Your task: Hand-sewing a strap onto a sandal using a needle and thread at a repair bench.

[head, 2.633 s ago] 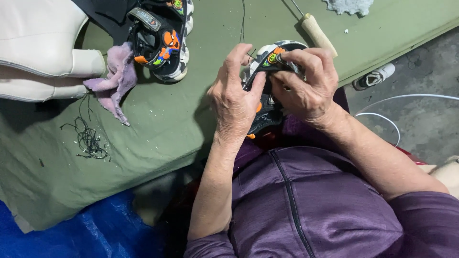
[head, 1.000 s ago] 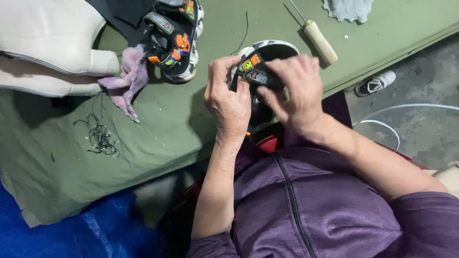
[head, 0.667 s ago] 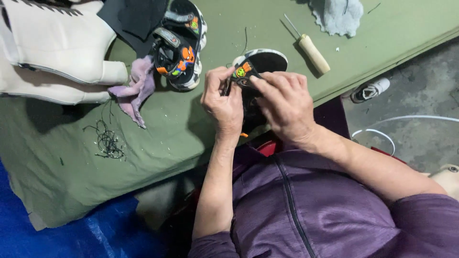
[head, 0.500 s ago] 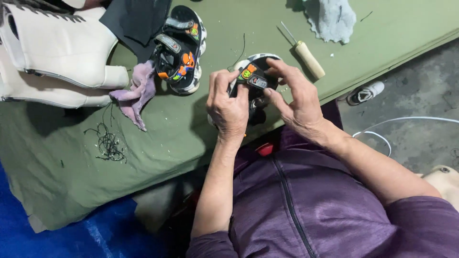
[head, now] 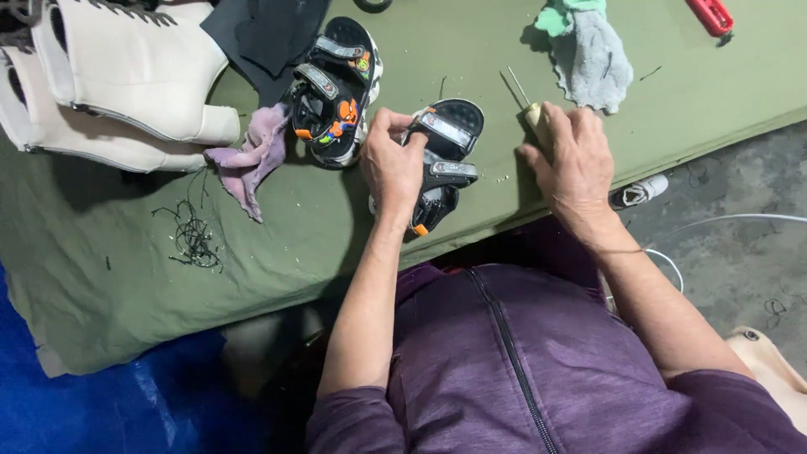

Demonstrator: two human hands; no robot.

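The left hand (head: 393, 164) is gripping a small black sandal (head: 441, 164) by its strap, thumb and fingers pinched closed on it. The sandal is lying on the green bench (head: 277, 252) near the front edge, its heel end hanging just over that edge. The right hand (head: 572, 155) is resting on the bench just right of the sandal, fingers curling down over the pale wooden handle of an awl (head: 528, 108), whose thin metal point is sticking out toward the back edge; how firmly it is grasping the handle, I cannot tell. A second sandal (head: 336, 92) is lying just behind the left hand, beside a pink rag (head: 252, 155). A grey cloth (head: 593, 55) is sitting behind the right hand. White boots (head: 118, 84) are lying at the back left corner, with a tangle of dark thread (head: 193, 235) in front of them.
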